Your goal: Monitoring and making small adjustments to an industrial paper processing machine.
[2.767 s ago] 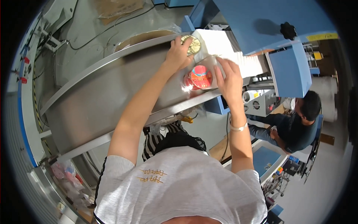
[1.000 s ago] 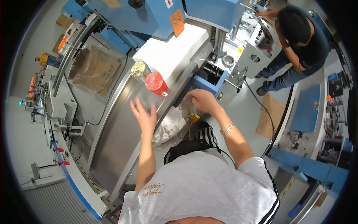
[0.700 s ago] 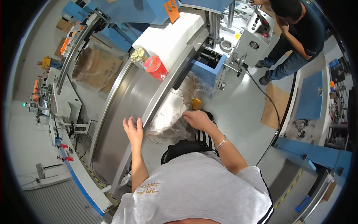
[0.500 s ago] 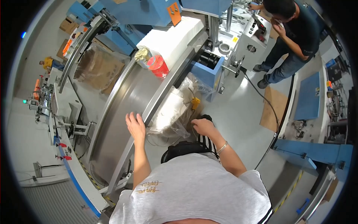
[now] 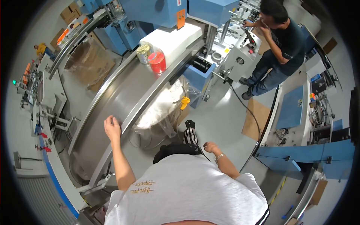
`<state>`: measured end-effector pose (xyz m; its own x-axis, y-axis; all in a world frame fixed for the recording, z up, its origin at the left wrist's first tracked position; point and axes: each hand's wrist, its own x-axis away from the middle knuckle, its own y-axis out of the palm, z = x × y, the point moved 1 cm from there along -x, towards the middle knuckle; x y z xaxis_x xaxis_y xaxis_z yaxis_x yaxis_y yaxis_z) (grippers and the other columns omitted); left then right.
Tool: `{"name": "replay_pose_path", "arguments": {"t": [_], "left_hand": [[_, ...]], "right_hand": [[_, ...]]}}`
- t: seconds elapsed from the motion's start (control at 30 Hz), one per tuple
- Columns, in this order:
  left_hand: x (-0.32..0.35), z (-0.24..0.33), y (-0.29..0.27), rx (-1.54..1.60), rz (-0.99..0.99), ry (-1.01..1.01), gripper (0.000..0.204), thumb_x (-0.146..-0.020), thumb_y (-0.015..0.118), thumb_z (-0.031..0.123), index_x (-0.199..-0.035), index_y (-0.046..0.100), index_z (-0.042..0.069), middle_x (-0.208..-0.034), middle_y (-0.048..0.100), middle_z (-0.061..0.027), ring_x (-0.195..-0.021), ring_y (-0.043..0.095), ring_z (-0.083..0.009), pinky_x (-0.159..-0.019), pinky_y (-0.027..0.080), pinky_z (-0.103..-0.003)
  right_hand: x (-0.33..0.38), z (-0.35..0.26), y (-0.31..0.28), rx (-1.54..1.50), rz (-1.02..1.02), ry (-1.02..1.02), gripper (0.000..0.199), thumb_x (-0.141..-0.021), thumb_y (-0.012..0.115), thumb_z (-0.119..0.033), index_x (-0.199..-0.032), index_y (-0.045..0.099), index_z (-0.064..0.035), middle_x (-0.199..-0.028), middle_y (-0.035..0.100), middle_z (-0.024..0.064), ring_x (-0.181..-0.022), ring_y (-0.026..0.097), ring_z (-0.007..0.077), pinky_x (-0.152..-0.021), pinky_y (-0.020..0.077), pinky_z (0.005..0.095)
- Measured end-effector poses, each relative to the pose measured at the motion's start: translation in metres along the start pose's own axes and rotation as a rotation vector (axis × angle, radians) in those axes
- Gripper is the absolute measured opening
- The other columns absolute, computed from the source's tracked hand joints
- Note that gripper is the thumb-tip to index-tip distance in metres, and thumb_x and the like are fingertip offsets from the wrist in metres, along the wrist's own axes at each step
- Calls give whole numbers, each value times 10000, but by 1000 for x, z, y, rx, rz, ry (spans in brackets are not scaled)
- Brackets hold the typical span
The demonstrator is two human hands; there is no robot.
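My left hand [image 5: 112, 128] is over the near side of a grey conveyor belt [image 5: 107, 101], close to its metal rail [image 5: 139, 106]. Its fingers are stretched out a little bent and hold nothing; whether they touch the belt I cannot tell. Off to the right, above the floor, my right hand [image 5: 212, 147] hangs with fingers curled in and nothing visible in it. Farther up the belt stand a red tub [image 5: 157, 63] and a gold-coloured can [image 5: 144, 54], side by side in front of a white stack [image 5: 172, 39].
Under the rail lies a clear plastic bag of white material [image 5: 159, 108], beside a yellow handle [image 5: 185, 102]. A co-worker [image 5: 275, 48] stands at a grey control box [image 5: 243, 56]. A black cable [image 5: 247, 108] crosses the floor past a brown board [image 5: 256, 119]. Blue machinery [image 5: 153, 13] rises beyond the belt.
My body has moved, and the whole view has shifted. My left hand is farther back along the conveyor, its fingers closer together. My right hand has swung out to the right.
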<state>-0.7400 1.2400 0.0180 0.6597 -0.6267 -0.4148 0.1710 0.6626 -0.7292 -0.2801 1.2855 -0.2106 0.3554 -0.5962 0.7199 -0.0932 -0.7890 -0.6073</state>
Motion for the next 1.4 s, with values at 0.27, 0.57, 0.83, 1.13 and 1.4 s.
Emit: {"name": "replay_pose_path", "arguments": {"t": [0.27,0.57,0.83,1.13,1.4], "left_hand": [[17,-19,-17,-78,15,-207,238,-782,472,212,-942,518,42,-796,580,-137,-737,553,-269,-657,421,-341],[49,3,-12,-251,227,-17,269,-804,432,229,-990,489,42,-891,522,-137,-829,499,-310,-692,387,-388],[80,-4,-9,-341,121,138,300,-806,418,225,-998,491,7,-982,511,-141,-965,445,-271,-891,276,-395],[81,-2,-31,-245,-46,322,474,-711,530,258,-1100,414,13,-1090,454,-178,-1047,387,-327,-904,265,-402],[112,-79,-99,-479,-85,180,615,-651,586,361,-1107,380,4,-1029,471,-153,-981,414,-293,-887,264,-404]], "right_hand": [[38,19,25,-87,-29,47,320,-661,444,-158,-947,586,-147,-766,606,89,-685,580,174,-596,478,299],[-5,47,32,-105,119,-93,294,-674,400,-141,-880,610,-145,-844,596,98,-764,567,226,-687,448,313],[12,61,38,-246,136,-159,245,-687,432,-171,-840,618,-217,-890,585,50,-847,535,247,-753,423,310],[60,176,135,114,24,-284,237,-674,437,-125,-843,602,-117,-824,593,95,-731,567,243,-623,471,294],[101,107,177,51,-32,-177,217,-728,472,-182,-874,588,-72,-719,588,109,-614,557,200,-570,452,298]]}}
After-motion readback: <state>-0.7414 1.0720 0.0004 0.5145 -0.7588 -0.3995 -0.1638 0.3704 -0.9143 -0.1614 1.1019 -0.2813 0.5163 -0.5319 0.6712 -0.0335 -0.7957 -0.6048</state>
